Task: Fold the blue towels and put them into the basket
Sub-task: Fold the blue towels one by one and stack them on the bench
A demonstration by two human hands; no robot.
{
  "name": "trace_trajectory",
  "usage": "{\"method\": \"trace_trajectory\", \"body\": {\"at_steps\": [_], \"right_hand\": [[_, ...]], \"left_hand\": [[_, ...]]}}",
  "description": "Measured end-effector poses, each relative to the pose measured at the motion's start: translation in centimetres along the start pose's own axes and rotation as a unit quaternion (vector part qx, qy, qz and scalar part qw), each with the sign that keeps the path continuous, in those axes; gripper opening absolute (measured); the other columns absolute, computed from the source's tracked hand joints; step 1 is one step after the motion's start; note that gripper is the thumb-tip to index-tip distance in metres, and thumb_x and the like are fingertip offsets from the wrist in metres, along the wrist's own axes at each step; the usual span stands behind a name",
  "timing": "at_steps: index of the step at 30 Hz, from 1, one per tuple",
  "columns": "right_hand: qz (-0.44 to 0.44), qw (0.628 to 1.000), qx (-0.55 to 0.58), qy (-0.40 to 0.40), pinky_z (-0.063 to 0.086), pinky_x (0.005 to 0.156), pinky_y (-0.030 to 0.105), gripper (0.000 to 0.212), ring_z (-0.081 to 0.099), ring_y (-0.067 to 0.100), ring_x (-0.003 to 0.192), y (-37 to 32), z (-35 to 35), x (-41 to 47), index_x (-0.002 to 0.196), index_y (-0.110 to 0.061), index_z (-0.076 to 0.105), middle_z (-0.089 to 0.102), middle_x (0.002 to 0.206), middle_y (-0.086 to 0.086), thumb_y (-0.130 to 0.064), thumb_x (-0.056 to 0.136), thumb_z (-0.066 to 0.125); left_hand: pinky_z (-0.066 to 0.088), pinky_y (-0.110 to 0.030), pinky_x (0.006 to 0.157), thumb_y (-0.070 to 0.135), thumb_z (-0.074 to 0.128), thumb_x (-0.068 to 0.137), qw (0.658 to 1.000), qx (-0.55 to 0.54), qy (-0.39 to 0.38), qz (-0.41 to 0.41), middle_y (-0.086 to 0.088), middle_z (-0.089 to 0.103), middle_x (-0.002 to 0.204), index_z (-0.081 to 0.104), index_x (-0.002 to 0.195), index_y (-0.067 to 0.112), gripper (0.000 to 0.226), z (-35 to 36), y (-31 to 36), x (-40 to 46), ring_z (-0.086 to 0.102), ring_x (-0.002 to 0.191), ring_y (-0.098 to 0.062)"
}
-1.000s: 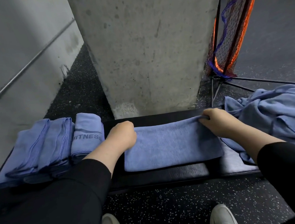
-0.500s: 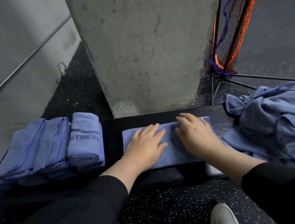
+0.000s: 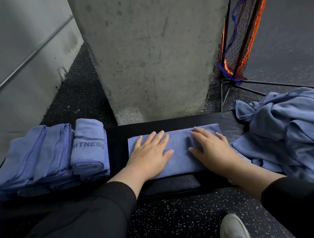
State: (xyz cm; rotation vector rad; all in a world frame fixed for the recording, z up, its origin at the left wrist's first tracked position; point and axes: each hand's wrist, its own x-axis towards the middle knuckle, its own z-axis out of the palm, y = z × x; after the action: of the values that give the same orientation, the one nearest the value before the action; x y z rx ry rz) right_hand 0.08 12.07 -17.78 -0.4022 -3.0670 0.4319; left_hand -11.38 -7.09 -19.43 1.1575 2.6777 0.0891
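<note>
Flat — both hands [image 3: 150, 156] on towel [image 3: 179, 151]

"ITNESS" on folded towel [image 3: 88, 146]

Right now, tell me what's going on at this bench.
A person is folding blue towels on a black bench. The left hand and the right hand lie flat, fingers straight, pressing a folded towel in the middle. Several finished folded towels sit in a row to the left, one printed FITNESS. A loose pile of unfolded towels waits on the right. No basket is clearly in view.
</note>
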Motion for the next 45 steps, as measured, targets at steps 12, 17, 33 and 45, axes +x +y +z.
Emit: {"method": "trace_trajectory", "body": {"at_steps": [12, 17, 33, 45], "right_hand": [[0.064, 0.992, -0.106, -0.029, 0.043, 0.089, 0.045, 0.039, 0.051, 0.027, 0.114, -3.6, 0.1, -1.4, 0.119, -0.02, 0.054, 0.051, 0.12, 0.002, -0.051, 0.099, 0.042], [0.062, 0.993, -0.086, -0.048, 0.036, 0.105, 0.05, 0.031, 0.042, 0.027, 0.128, -3.5, 0.8, 2.2, 0.124, -0.015, 0.049, 0.045, 0.126, 0.006, -0.028, 0.096, 0.043], [-0.165, 0.985, 0.029, 0.04, 0.044, 0.096, 0.046, 0.03, 0.057, 0.021, 0.118, 0.2, 0.8, 3.3, 0.123, -0.028, 0.064, 0.057, 0.129, -0.008, -0.035, 0.095, 0.053], [-0.294, 0.954, -0.034, -0.038, 0.042, 0.102, 0.039, 0.05, 0.051, 0.014, 0.127, 3.9, 0.3, -5.0, 0.128, -0.035, 0.06, 0.051, 0.136, -0.009, -0.069, 0.095, 0.044]], "left_hand": [[0.032, -0.045, 0.099, 0.018, 0.032, 0.1, 0.995, 0.037, 0.084, -0.035, 0.007, 0.045, 0.139, 0.039, 0.141, 0.022, 0.042, -0.5, -0.2, -1.1, 0.044, 0.121, -0.021], [0.032, -0.039, 0.087, 0.016, 0.039, 0.098, 0.992, 0.056, 0.104, -0.04, 0.007, 0.054, 0.116, 0.052, 0.12, 0.026, 0.028, -0.4, -0.8, -2.8, 0.048, 0.102, -0.021], [0.014, -0.042, 0.122, 0.054, 0.041, 0.101, 0.993, 0.018, 0.041, 0.108, 0.009, 0.022, 0.164, 0.035, 0.152, 0.04, 0.053, -0.1, -2.1, -3.9, 0.016, 0.151, -0.012], [0.017, -0.038, 0.122, 0.051, 0.051, 0.099, 0.987, -0.02, 0.052, 0.148, 0.01, 0.034, 0.155, 0.05, 0.143, 0.033, 0.048, 0.1, -2.9, -5.8, 0.021, 0.148, -0.008]]}}
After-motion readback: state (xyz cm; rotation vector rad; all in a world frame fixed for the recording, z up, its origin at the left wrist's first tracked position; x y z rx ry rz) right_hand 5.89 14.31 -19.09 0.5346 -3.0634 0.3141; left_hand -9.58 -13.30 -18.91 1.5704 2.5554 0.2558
